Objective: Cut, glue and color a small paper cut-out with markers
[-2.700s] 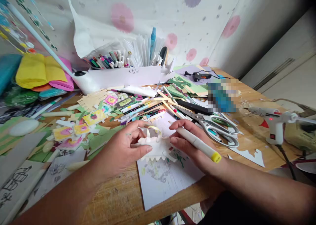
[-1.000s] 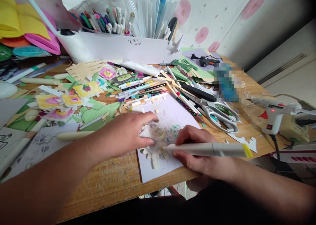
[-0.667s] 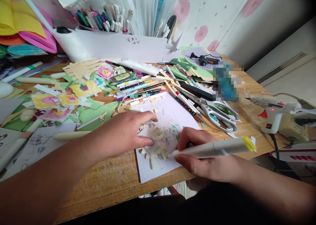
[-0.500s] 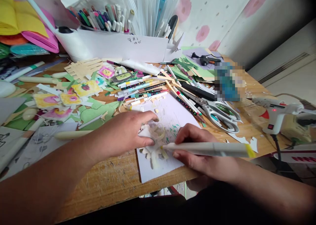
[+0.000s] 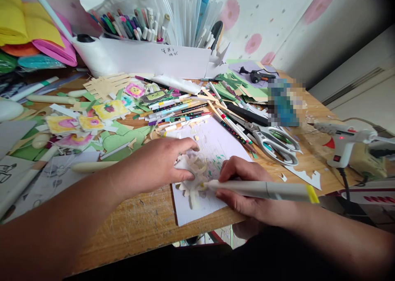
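A white marker with a yellow end band (image 5: 265, 189) lies across my right hand (image 5: 243, 186), gripped near its tip by thumb and fingers. Its yellow tip touches a small white paper cutout with curled, fringed strips (image 5: 194, 188), and a little yellow shows there. My left hand (image 5: 166, 159) grips the cutout's left side between thumb and fingers; part of it is hidden under the hand. Beneath both lies a white board (image 5: 187, 215) with green and dark marks, near the table's front edge.
Large scissors (image 5: 274, 143) and several markers (image 5: 182, 108) lie beyond the board. To the right stands a white glue gun (image 5: 342, 143) with a lit red light. Painted paper pieces (image 5: 109, 108) and green scraps (image 5: 123, 137) cover the left. A white box of pens (image 5: 148, 59) is behind.
The marker's rear end has dipped slightly, while its tip stays on the cutout. Both hands keep their hold, and the whole view has shifted a little.
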A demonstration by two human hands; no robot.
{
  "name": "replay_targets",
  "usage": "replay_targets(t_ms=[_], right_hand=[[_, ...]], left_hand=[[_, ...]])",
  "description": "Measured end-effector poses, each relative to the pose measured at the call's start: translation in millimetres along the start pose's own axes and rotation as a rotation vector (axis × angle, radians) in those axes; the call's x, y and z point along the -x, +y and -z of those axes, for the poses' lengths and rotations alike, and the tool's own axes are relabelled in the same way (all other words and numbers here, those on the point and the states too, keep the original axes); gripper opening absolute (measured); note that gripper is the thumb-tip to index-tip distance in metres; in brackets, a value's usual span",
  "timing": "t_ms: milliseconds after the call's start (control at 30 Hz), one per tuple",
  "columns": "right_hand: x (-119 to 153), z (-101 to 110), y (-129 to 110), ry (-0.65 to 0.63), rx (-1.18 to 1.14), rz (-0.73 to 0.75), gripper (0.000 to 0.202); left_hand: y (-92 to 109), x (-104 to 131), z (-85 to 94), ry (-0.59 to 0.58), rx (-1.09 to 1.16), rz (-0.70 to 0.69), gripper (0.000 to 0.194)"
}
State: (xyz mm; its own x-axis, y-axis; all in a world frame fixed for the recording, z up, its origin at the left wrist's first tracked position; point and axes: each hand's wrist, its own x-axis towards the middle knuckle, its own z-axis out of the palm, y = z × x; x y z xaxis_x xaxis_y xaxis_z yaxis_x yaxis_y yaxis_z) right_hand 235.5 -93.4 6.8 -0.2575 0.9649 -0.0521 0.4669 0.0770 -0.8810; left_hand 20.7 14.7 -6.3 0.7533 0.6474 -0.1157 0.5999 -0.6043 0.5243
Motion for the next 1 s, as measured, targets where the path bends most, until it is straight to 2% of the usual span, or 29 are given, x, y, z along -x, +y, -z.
replay_targets(t_ms=[67, 200, 333, 467, 600, 767, 900, 1000], right_hand=[[1.0, -0.6, 0.9, -0.017, -0.033, -0.019, 0.018], [3.7, -0.6, 1.5, 0.032, -0.058, -0.017, 0.018], [3.5, 0.2, 1.0, -0.025, -0.067, -0.038, 0.018], [1.3, 2.1, 0.6, 0.037, -0.046, -0.023, 0.017], [2.4, 5.8, 0.3, -0.080, -0.063, 0.000, 0.020], [2.2, 3.7, 0.3, 0.033, -0.039, -0.014, 0.017], [1.6, 2.5, 0.6, -0.022, -0.028, 0.012, 0.020], [1.3, 2.4, 0.7, 0.039, -0.054, 0.000, 0.018]], left_hand=[[0.3, -0.3, 0.1, -0.003, 0.006, 0.002, 0.046], [1.4, -0.4, 1.4, -0.006, 0.003, 0.005, 0.046], [1.2, 0.1, 1.9, -0.015, 0.009, 0.022, 0.048], [-0.4, -0.2, 0.9, -0.009, 0.013, 0.005, 0.048], [0.0, -0.8, 0.9, -0.008, 0.016, 0.032, 0.050], [1.6, -1.0, 1.1, -0.012, 0.005, 0.021, 0.048], [1.8, -1.3, 1.5, -0.006, 0.009, 0.031, 0.050], [1.9, -1.2, 1.6, -0.010, 0.001, 0.021, 0.049]])
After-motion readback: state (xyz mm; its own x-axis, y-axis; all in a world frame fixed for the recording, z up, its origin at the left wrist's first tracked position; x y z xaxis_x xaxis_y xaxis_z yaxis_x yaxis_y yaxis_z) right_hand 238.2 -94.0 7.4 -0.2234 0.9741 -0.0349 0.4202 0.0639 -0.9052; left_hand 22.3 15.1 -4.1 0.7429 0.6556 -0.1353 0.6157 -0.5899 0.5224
